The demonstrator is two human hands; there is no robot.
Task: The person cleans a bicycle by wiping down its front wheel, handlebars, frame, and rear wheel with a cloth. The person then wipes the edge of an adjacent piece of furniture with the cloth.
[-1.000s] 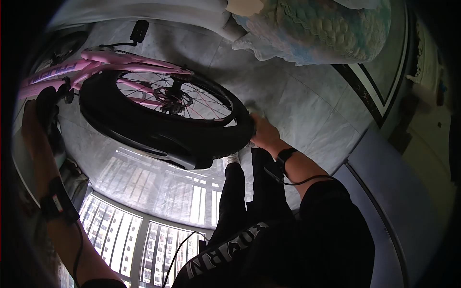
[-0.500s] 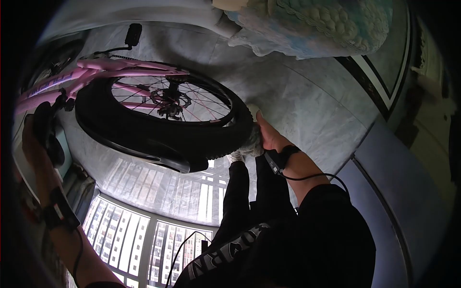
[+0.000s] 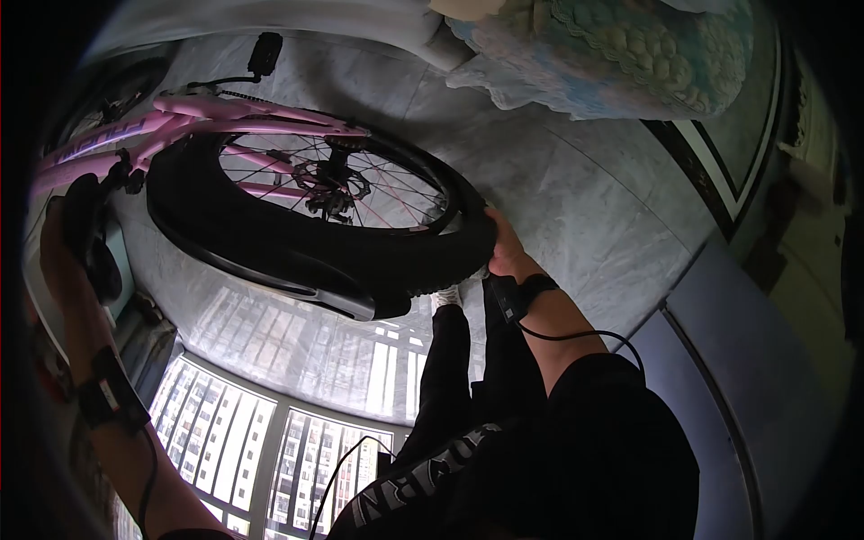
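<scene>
A pink bicycle frame (image 3: 180,117) leans over on its side at the left, its rear wheel toward me. My left hand (image 3: 61,252) grips the black saddle (image 3: 93,234) at the far left, some fingers hidden behind it. My right hand (image 3: 508,245) is closed on the right edge of the thick black rear tyre (image 3: 324,254), its fingertips out of sight. A black mudguard (image 3: 342,306) runs along the tyre's near side. Spokes and a brake disc (image 3: 355,184) show inside the wheel.
A pedal (image 3: 265,54) juts out at the top left. A quilted cover (image 3: 621,54) hangs over furniture at the top. My legs (image 3: 445,360) stand just below the wheel. Grey-blue panels (image 3: 702,387) are at right, a barred window (image 3: 225,441) at lower left.
The view has shifted slightly, and the wheel with my right hand sits farther right, covering more of my shoe. My left hand stays on the saddle.
</scene>
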